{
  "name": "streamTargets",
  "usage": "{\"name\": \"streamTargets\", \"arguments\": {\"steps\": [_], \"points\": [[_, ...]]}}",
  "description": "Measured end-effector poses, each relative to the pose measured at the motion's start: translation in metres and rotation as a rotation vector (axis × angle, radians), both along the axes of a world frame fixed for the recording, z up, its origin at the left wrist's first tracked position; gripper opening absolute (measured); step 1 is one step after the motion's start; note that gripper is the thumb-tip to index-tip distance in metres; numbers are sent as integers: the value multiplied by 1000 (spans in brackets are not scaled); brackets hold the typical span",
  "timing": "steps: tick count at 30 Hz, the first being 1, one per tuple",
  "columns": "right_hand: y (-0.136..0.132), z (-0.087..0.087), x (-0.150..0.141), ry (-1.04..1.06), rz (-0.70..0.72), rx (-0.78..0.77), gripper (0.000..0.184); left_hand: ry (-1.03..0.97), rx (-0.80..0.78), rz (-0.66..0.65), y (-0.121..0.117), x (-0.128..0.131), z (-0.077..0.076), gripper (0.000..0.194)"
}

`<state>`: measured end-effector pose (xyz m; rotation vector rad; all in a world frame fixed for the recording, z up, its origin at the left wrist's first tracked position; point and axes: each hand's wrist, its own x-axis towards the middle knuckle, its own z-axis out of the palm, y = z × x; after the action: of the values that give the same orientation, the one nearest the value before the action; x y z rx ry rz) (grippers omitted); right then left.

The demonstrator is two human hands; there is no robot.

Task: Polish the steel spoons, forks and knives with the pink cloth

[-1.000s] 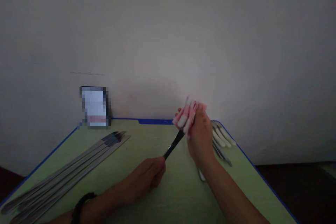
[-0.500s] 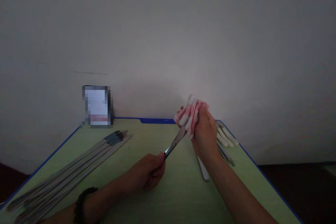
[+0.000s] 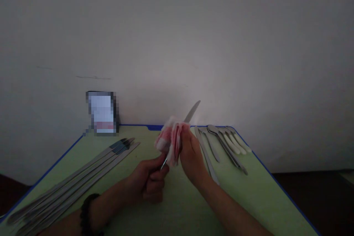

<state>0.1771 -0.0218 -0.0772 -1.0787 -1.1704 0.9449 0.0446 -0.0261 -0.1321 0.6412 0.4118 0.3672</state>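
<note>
My left hand (image 3: pixel 152 179) is closed around the handle end of a table knife (image 3: pixel 192 111), whose blade points up and to the right. Wrapped around the middle of the knife is a pink and white cloth (image 3: pixel 170 138), bunched in my closed right hand (image 3: pixel 192 155). The blade's tip sticks out above the cloth, and a short piece of shiny handle shows below it. The cloth hides the rest. Just right of my right hand, another knife (image 3: pixel 206 155) lies on the green table (image 3: pixel 177 214).
Several long, flat metal pieces (image 3: pixel 80 175) lie at the left. On the right are a smaller metal utensil (image 3: pixel 211 143), spoons (image 3: pixel 225 149) and several white-handled utensils (image 3: pixel 235 142). A blurred phone-like screen (image 3: pixel 102 112) stands against the wall (image 3: pixel 177 44) behind the blue table edge (image 3: pixel 132 125).
My right hand has slid the cloth down the knife toward my left hand, baring the blade's tip. The utensils behind my right hand now show.
</note>
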Motion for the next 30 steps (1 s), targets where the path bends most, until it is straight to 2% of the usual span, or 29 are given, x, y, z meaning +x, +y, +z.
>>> {"name": "streamTargets", "arguments": {"steps": [4,7,10,16,19,22,26,30], "points": [[7,29,20,151,-23,70,53,-53,-2,-128,-5,-3,2,52],[12,38,28,342,-106,122,46,-35,-2,-178,-6,-1,-1,51],[10,28,20,411,-123,101,44,-6,9,-147,-6,1,-3,49],[-6,-6,-14,242,-35,-156,53,112,32,17,-4,11,-6,50],[-6,-11,-15,161,23,-173,51,234,204,177,-4,16,-11,49],[2,-5,-1,94,-34,-83,49,400,495,295,-7,16,-9,50],[16,12,23,174,-33,36,46,624,770,287,-14,14,1,53],[24,26,40,311,-91,149,41,697,907,258,-19,14,4,52]]}}
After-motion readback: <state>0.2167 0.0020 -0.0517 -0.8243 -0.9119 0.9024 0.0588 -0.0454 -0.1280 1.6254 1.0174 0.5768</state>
